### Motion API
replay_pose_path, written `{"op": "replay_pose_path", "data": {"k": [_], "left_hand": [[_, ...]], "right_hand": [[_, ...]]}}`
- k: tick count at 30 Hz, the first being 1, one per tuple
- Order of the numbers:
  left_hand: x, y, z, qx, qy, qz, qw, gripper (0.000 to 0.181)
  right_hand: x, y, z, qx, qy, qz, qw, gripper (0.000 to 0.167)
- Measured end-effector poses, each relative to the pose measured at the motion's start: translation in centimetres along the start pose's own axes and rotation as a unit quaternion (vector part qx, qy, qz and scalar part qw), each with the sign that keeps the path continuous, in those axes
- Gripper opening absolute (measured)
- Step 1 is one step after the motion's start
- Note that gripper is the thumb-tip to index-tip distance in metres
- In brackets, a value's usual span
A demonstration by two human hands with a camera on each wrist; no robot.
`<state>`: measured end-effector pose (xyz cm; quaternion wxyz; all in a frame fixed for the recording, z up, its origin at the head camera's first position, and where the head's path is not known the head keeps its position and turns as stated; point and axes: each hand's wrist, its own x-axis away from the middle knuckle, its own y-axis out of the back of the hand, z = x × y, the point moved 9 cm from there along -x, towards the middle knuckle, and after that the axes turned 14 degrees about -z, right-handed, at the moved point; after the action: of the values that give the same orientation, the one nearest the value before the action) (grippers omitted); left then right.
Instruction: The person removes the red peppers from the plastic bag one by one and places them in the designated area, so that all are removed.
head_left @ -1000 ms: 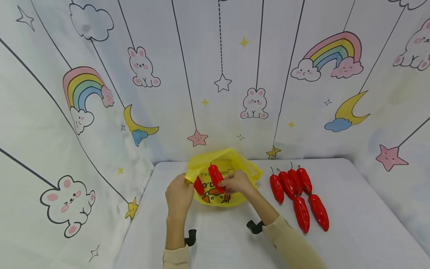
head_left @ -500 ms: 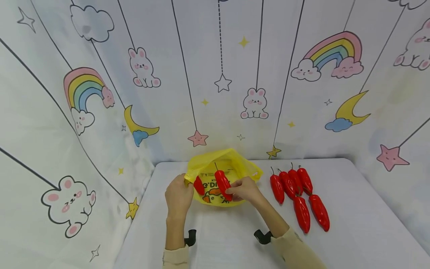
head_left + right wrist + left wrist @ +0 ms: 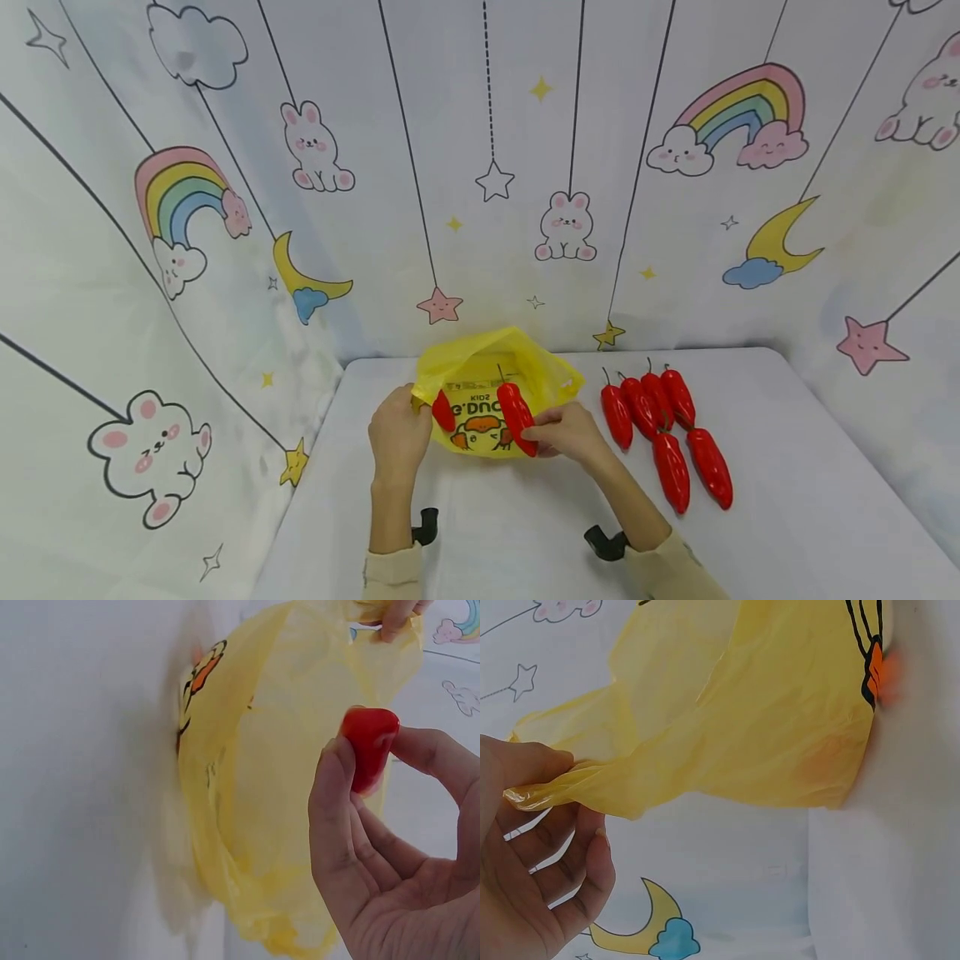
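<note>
A yellow plastic bag (image 3: 457, 361) with a duck print lies with its mouth towards me in the head view. My left hand (image 3: 401, 433) pinches the left edge of its mouth; the left wrist view shows the thin film (image 3: 757, 742) between thumb and forefinger. In my right hand (image 3: 568, 432), thumb and fingertips pinch the lower end of a red chili pepper (image 3: 513, 407), stem up, in front of the bag's right half. Its blunt red end (image 3: 370, 746) shows in the right wrist view. Another red chili pepper (image 3: 443, 412) is partly visible beside my left hand, at the bag.
Several red chili peppers (image 3: 671, 471) lie grouped on the white table (image 3: 780, 467), right of the bag. A printed curtain (image 3: 667, 308) stands behind the table and on its left. A black curved piece (image 3: 606, 543) sits by each wrist.
My right hand has moved to the right and slightly down, carrying the chili pepper from the middle of the bag to its right half. My left hand stays at the bag's edge.
</note>
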<state>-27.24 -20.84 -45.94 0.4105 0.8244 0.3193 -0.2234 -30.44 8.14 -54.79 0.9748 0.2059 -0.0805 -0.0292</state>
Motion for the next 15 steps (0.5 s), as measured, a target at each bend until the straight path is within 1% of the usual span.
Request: {"op": "replay_pose_path", "data": {"k": [6,10,15], "left_hand": [[0.1,0.0,-0.3,0.001,-0.006,-0.002,1.0000,0.011],[0.2,-0.1,-0.4,-0.001,-0.013,-0.003,0.9999,0.012],[0.2,-0.2,-0.6,0.001,-0.018,-0.002,0.9998,0.014]], "right_hand": [[1.4,2.0,-1.1,-0.008,-0.029,-0.017,0.9994,0.043],[2.1,3.1,-1.6,-0.008,-0.033,-0.031,0.9990,0.044],[2.6,4.1,-1.9,-0.029,-0.036,-0.044,0.9979,0.044]]}}
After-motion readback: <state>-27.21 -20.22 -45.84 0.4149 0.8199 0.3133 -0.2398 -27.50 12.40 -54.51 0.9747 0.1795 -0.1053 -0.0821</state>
